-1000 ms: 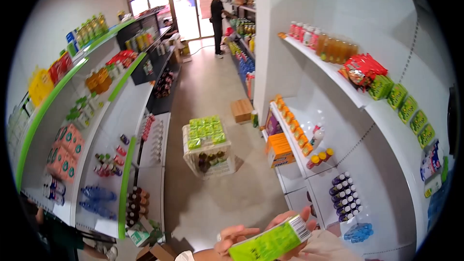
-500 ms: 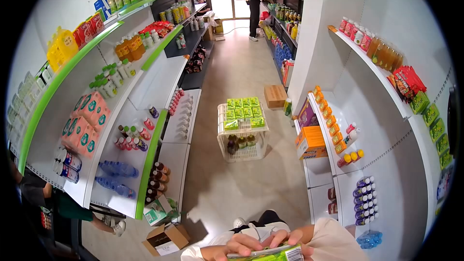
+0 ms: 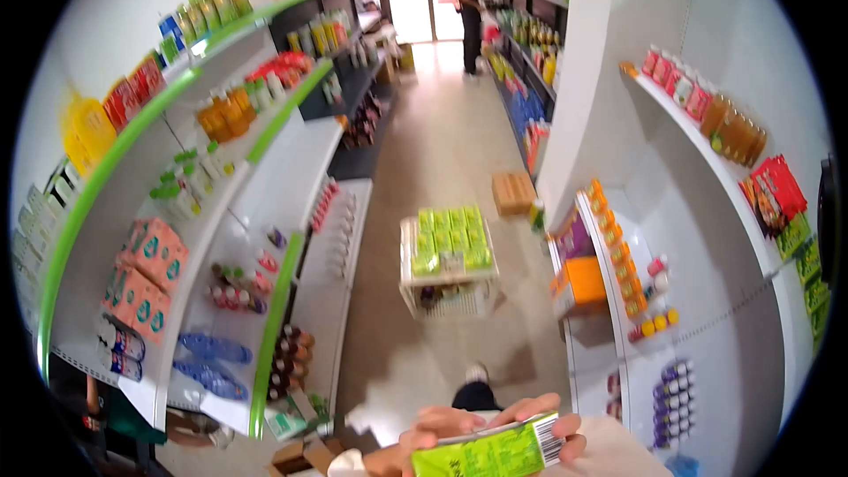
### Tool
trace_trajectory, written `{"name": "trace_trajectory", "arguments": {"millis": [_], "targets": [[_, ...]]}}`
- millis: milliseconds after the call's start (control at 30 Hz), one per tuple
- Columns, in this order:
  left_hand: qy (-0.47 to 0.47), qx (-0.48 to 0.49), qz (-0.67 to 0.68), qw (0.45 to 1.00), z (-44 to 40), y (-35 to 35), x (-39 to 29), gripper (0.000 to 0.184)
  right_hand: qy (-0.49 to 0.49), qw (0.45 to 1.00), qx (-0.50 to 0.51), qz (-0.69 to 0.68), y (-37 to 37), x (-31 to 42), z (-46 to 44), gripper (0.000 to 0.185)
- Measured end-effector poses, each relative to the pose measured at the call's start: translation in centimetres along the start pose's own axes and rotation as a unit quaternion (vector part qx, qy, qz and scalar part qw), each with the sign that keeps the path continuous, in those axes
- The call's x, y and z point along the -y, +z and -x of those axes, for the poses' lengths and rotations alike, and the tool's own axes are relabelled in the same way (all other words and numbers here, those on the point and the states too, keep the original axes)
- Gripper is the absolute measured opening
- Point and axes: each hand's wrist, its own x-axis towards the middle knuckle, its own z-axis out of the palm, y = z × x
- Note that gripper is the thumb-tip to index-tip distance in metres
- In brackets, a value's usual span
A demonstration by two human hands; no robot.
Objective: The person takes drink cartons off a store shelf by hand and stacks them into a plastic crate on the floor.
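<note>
A green pack [image 3: 481, 452] with a barcode at its right end is held low at the bottom centre. My left hand [image 3: 433, 431] has its fingers around the pack's left side and top edge. Around the right end, beside the barcode, my right hand [image 3: 552, 424] grips the same pack. Ahead on the floor stands a white basket [image 3: 452, 299], with rows of similar green packs [image 3: 450, 234] on top and dark bottles partly visible inside.
Shelves with a green edge [image 3: 115, 172] hold drinks and pink packs on the left. White shelves [image 3: 707, 146] line the right. A cardboard box [image 3: 513, 193] sits on the floor beyond the basket. Another person [image 3: 470, 13] stands at the far shelves.
Since the last frame the pack has risen into fuller view with both hands on it. A shoe shows ahead of my hands. The far person's posture has changed slightly.
</note>
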Motion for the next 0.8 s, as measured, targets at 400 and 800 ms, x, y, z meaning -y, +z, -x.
{"name": "trace_trajectory", "arguments": {"millis": [400,800], "targets": [[0.082,-0.364,-0.599,0.709,-16.1,-27.4,-6.5,0.027,-0.006,0.979,0.073,0.193,-11.2,-4.2,-13.6,0.036],[-0.594,-0.203,-0.062,0.776,-5.0,-12.0,18.5,0.078,0.202,0.850,-0.018,0.485,-21.4,-9.7,-14.8,0.029]]}}
